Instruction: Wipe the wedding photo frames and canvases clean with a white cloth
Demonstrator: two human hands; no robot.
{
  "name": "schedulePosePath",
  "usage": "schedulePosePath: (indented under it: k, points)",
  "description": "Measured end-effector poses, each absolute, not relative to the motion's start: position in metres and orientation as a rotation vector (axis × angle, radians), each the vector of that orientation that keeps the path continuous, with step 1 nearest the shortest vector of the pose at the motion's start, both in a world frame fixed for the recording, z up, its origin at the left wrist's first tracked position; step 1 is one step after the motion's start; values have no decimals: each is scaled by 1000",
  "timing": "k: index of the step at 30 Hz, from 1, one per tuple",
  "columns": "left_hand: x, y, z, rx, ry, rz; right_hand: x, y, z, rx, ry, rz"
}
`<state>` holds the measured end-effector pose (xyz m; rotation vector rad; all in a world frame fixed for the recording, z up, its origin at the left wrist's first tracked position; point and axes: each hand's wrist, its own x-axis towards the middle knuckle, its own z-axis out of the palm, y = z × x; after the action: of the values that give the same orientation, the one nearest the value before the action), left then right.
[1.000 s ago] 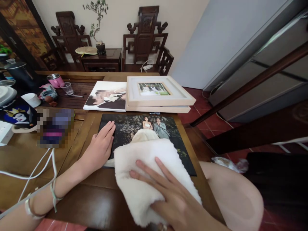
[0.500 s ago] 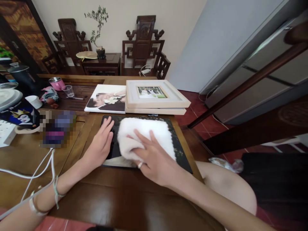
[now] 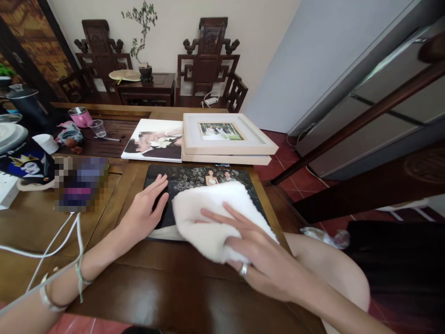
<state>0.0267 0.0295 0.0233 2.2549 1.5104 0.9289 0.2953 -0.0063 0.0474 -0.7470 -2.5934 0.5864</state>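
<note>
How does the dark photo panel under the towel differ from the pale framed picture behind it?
The dark photo panel is frameless, with its print running to the edges; the framed picture sets a small photo in a wide pale border. The panel lies flat on the table, half covered by the white towel and touched by the left hand and right hand; the framed picture lies stacked on another frame, untouched. Both show a couple.

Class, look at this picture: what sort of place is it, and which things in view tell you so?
Probably a room in a home. Carved wooden chairs stand by the wall with a potted plant between them, cups stand on the wooden table, and framed wedding photos are stacked there.
</note>
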Motion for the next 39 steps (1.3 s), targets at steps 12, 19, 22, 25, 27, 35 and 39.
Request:
schedulePosePath:
  k: [12,19,22,25,27,35,39]
  points:
    - [21,33,14,2398,1433,887,215,90,62,-999,-1896,1182]
    - [22,32,18,2407,1405,885,213,91,61,-986,-1957,1183]
    - [21,31,13,2415,1449,903,254,85,59,-1095,-1954,1135]
    - [21,30,10,2413,1468,907,301,83,54,-1217,-1932,1037]
    - [22,30,10,2404,1479,907,326,81,49,-1276,-1932,959]
    - [25,30,18,2399,1478,884,344,-5,34,-903,-2504,419]
    - [25,29,19,2422,1481,845,338,-37,39,-709,-2681,351]
